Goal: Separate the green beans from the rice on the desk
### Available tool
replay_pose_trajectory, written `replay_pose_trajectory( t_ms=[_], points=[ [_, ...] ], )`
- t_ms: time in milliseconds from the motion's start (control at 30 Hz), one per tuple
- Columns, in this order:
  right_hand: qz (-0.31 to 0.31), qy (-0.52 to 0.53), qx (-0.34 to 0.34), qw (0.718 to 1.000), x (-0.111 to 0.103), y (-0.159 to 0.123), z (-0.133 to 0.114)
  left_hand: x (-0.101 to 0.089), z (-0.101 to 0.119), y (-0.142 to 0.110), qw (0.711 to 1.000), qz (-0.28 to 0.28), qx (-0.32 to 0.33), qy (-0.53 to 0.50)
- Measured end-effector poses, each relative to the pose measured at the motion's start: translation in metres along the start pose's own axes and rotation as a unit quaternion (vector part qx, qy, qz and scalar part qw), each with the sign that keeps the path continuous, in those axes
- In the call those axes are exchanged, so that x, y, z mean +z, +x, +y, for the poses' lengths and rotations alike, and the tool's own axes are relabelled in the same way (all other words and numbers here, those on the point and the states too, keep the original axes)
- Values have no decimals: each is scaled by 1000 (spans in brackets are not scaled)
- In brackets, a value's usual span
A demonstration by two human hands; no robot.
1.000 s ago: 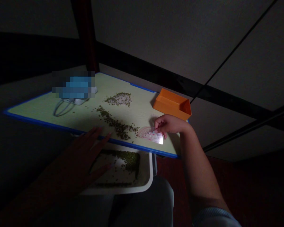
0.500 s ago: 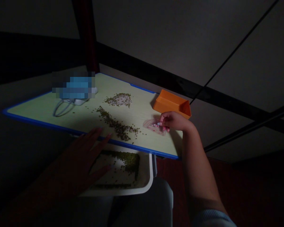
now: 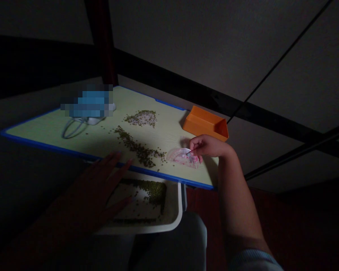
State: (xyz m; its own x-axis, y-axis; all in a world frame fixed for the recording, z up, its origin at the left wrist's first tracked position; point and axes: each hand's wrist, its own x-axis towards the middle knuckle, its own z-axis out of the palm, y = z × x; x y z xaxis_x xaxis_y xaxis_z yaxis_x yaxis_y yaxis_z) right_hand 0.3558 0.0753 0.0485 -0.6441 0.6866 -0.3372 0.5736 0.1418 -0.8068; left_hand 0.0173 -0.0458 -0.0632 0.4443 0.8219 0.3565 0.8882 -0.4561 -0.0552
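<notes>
My right hand (image 3: 202, 146) is closed on a clear protractor (image 3: 176, 157) with pink markings, its curved edge facing the piles on the board. Just left of the protractor, a strip of dark green beans (image 3: 139, 148) runs across the pale board (image 3: 101, 141). Behind it lies a second pile, white grains mixed with green beans (image 3: 143, 117). My left hand (image 3: 107, 184) is spread in shadow at the board's near edge, over a white tub (image 3: 176, 220). Its fingers are apart and hold nothing. Green beans (image 3: 157, 191) lie inside the tub.
An orange open box (image 3: 206, 124) stands at the board's far right, close to my right hand. On the left of the board sits a lamp-like object (image 3: 93, 120) with a looped handle, partly blurred out. A blue rim edges the board. A wall rises behind it.
My right hand drew the protractor right and away from the bean strip, then brought it slightly back left and nearer. My left hand stays in place.
</notes>
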Motion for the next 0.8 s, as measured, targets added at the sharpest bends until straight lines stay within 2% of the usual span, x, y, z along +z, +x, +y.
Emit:
replay_pose_trajectory(
  t_ms=[233, 533, 800],
  points=[
    [-11, -26, 43, 999, -10, -6, 5, 0, 0, 0, 1000, -12, -1, 1],
    [-47, -35, 62, 996, 3, 2, 2, -1, 0, 2, 1000, -9, -3, -2],
    [-14, -56, 58, 997, 5, 3, 1, 2, -1, 1, 1000, -5, 2, -5]
  ],
)
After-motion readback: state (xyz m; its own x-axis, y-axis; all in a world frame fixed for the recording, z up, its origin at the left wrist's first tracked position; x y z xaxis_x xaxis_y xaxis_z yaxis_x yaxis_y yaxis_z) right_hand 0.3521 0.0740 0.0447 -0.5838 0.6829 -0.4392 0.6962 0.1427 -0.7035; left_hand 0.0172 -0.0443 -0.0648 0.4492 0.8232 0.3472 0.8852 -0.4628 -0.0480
